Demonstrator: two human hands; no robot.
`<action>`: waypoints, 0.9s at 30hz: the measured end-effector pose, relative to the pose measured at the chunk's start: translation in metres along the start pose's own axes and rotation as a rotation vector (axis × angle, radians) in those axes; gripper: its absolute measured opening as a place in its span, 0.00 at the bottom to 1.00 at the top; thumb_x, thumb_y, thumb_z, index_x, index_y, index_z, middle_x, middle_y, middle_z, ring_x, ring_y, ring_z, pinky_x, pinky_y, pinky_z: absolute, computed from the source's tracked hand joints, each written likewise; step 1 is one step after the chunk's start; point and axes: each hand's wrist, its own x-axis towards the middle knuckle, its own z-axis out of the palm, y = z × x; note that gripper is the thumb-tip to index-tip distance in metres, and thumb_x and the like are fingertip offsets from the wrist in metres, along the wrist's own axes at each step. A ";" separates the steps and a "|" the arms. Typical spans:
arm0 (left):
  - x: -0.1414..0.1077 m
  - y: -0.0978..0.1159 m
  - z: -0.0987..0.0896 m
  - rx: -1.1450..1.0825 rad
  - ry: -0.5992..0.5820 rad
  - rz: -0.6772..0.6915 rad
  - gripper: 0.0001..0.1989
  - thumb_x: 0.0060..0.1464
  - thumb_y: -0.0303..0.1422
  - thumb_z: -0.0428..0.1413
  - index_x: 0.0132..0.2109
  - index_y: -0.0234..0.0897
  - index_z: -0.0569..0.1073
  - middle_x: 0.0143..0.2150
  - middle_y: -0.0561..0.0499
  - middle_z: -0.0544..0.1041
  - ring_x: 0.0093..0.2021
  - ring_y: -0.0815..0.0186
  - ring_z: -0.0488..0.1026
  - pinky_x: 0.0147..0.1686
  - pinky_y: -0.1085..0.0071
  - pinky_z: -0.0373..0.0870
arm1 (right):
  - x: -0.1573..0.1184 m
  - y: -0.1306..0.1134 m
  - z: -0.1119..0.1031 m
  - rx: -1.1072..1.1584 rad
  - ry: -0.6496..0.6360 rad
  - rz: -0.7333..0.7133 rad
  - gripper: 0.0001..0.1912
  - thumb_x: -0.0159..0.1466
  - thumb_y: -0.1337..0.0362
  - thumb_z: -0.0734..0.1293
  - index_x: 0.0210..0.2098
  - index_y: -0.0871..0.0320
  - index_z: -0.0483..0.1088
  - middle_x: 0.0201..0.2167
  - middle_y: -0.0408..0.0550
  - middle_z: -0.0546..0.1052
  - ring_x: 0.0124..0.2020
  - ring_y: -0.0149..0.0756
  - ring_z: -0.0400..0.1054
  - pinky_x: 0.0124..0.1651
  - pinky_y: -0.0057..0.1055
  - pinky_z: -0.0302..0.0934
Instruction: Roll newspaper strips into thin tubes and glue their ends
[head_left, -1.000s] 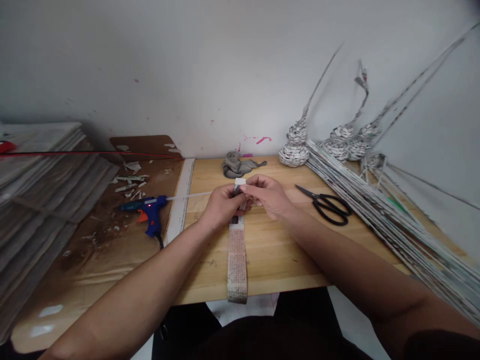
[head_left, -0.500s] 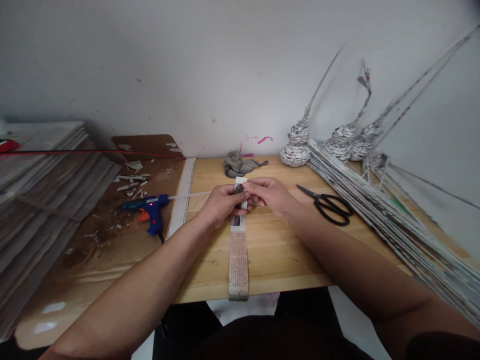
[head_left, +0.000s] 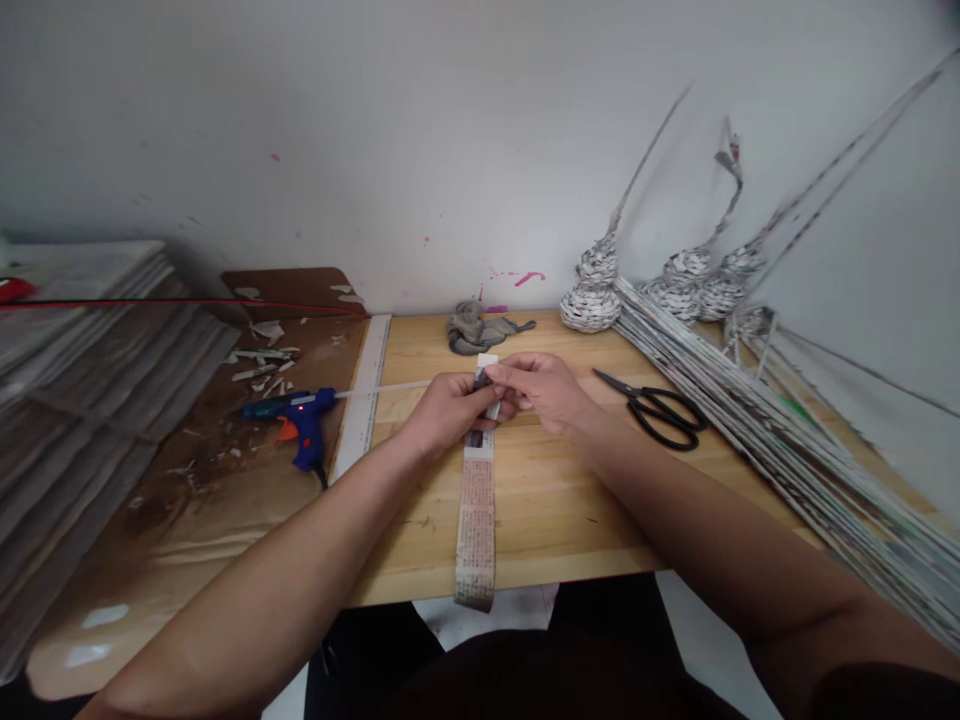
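Note:
A long strip of printed newspaper point(head_left: 478, 520) runs toward me over the wooden table, its near end curling past the front edge. Around its far part, my left hand point(head_left: 452, 408) is closed, thumb on top. My right hand point(head_left: 541, 390) pinches the same strip near its white far tip, the thumbs almost touching. The fingers hide part of the paper between the hands. Black scissors point(head_left: 664, 418) lie to the right of my right hand, blades partly open.
A blue glue gun point(head_left: 304, 425) lies on brown board at left, near paper scraps and stacked newspapers point(head_left: 82, 400). A grey cloth point(head_left: 480, 328) sits at the back. Woven paper gourds point(head_left: 590, 308) and a bundle of paper sticks point(head_left: 735, 440) occupy the right.
Both hands have shifted slightly right with the far end of the strip. The strip now slants a little, and its near end has swung slightly left and hangs lower.

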 end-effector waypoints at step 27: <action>-0.004 0.000 0.006 0.144 -0.058 0.069 0.17 0.55 0.45 0.56 0.34 0.34 0.78 0.33 0.45 0.80 0.35 0.65 0.76 0.35 0.70 0.72 | -0.005 0.002 0.002 -0.064 -0.030 -0.020 0.20 0.50 0.54 0.77 0.23 0.58 0.65 0.13 0.37 0.68 0.12 0.26 0.61 0.15 0.24 0.57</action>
